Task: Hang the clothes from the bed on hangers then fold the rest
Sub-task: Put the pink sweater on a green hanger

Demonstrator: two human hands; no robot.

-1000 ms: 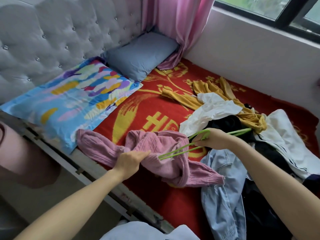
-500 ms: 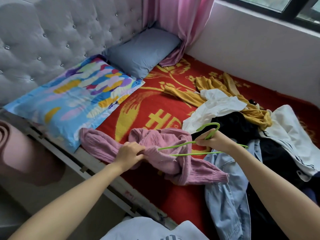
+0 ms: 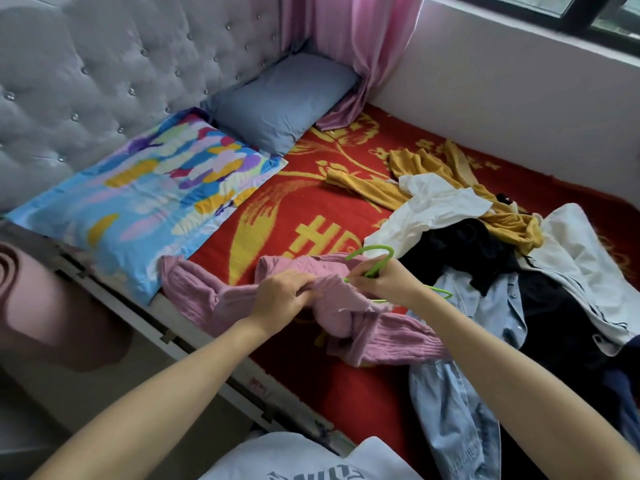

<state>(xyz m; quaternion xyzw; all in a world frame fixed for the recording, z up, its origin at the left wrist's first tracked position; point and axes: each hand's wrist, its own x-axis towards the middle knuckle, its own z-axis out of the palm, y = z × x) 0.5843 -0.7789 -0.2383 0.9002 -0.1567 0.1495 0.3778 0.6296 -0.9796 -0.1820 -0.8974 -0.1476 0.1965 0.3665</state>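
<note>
In the middle of the frame, the left hand (image 3: pixel 284 296) gripped the pink sweater (image 3: pixel 398 337). The right hand (image 3: pixel 389 282) held the green hanger (image 3: pixel 377 270), maybe partly inside the sweater.

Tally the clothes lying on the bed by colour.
Pink sweater: 1
Mustard top: 1
White garments: 2
Denim shirt: 1
Black garment: 1
Total: 6; the dark heap may hide more.

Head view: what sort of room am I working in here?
Most likely a home bedroom: a bed with a tufted headboard, a patterned pillow at its head, and loose clothes heaped on it.
</note>
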